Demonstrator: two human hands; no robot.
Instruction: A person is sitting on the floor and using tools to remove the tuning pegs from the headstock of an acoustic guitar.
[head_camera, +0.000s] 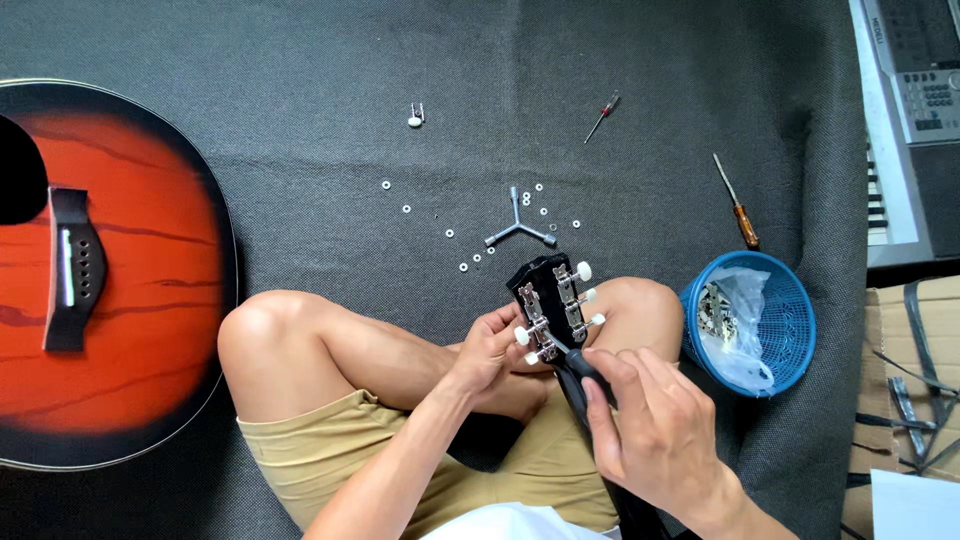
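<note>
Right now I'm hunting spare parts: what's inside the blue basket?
Inside the blue basket lies a crumpled clear plastic bag with small metal parts beside it. Whatever is beneath the bag is covered.

screwdrivers: 2 | guitar bodies: 1 | baskets: 1 | keyboards: 1

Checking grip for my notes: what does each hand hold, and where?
Left hand grips the black guitar headstock at its lower left edge. Right hand holds a black-handled screwdriver by the handle.
</note>
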